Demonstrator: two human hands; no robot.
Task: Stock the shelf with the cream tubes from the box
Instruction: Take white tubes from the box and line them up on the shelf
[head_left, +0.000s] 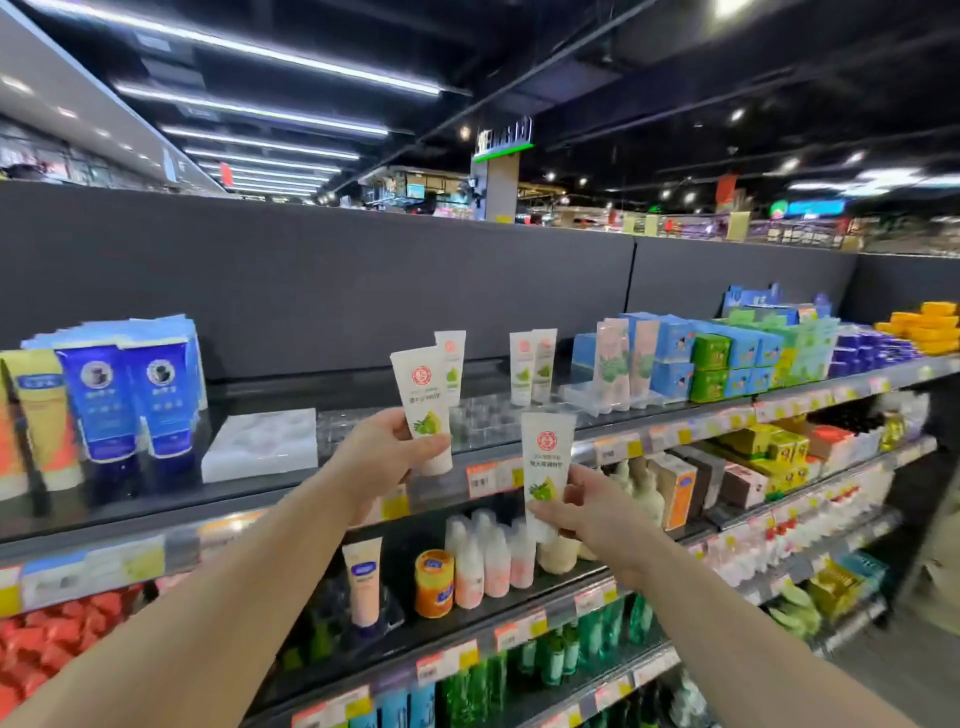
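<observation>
My left hand grips a white cream tube with a red round logo and a green fruit print, held upright in front of the top shelf. My right hand pinches a second, identical tube lower and to the right, at the shelf's front edge. Three more such tubes stand on the top shelf: one just behind the left-hand tube and two side by side further right. The box is not in view.
A white plastic holder tray and a clear one lie on the top shelf. Blue tubes stand at left, blue and green cartons at right. Lower shelves hold bottles, jars and boxes behind price-tag rails.
</observation>
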